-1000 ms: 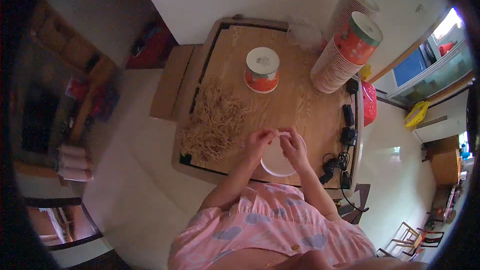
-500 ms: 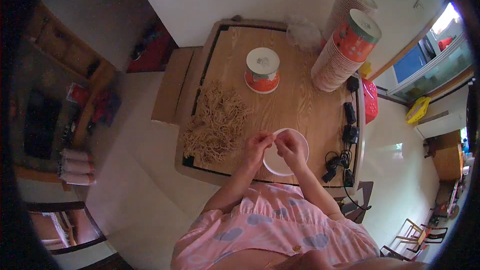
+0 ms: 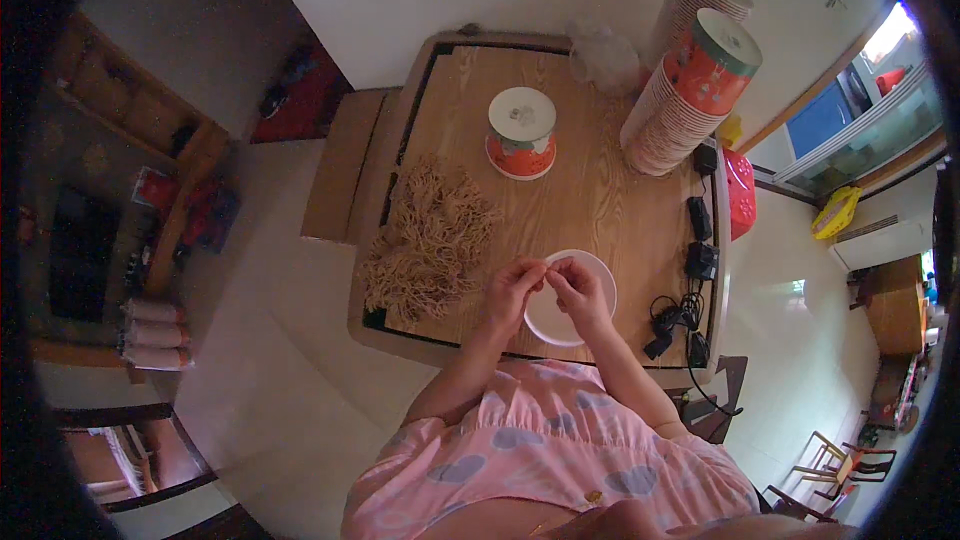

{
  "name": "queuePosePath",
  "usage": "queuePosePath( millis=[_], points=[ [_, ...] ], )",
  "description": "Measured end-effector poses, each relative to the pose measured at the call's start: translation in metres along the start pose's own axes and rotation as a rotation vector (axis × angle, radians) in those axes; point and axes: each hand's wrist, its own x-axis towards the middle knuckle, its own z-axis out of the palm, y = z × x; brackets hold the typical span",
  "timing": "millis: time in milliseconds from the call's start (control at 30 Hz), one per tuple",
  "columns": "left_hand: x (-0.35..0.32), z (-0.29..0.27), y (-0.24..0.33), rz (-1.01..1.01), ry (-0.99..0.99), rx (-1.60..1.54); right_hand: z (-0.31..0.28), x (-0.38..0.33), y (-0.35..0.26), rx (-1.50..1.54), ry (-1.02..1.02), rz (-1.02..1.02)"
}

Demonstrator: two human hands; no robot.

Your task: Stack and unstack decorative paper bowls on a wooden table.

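Observation:
My left hand (image 3: 512,290) and my right hand (image 3: 582,295) meet fingertip to fingertip above a round white paper tub (image 3: 557,328) near the table's front edge. Both are pinched closed; whatever sits between the fingertips is too small to make out. To the left of my hands lies a tangled heap of thin tan cords (image 3: 430,245). Farther back, a red, green and white paper bucket (image 3: 521,132) stands upside down, with its pale base upward.
A tall leaning stack of nested paper buckets (image 3: 672,120) stands at the back right, with a clear plastic bag (image 3: 605,60) beside it. Black adapters and coiled cables (image 3: 682,315) run along the table's right edge. A cardboard piece (image 3: 342,170) lies beyond the left edge.
My right fingers have shifted slightly and look a little less curled. Both hands stay over the white tub. The whole view has moved slightly.

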Motion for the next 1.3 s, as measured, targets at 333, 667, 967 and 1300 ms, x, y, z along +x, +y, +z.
queuePosePath(
  millis=[333,667,967,1300],
  points=[
    [0.045,-0.039,-0.014,0.244,-0.037,0.63,-0.014,0.026,0.055,0.095,0.162,0.15],
    [0.064,-0.054,-0.02,-0.049,-0.283,0.923,-0.015,0.043,0.091,-0.017,0.189,0.188],
    [0.062,-0.058,-0.022,0.083,-0.309,1.045,-0.011,0.044,0.084,-0.075,0.181,0.161],
    [0.056,-0.056,-0.022,0.266,-0.299,1.175,-0.017,0.05,0.097,-0.221,0.157,0.045]
  ],
)
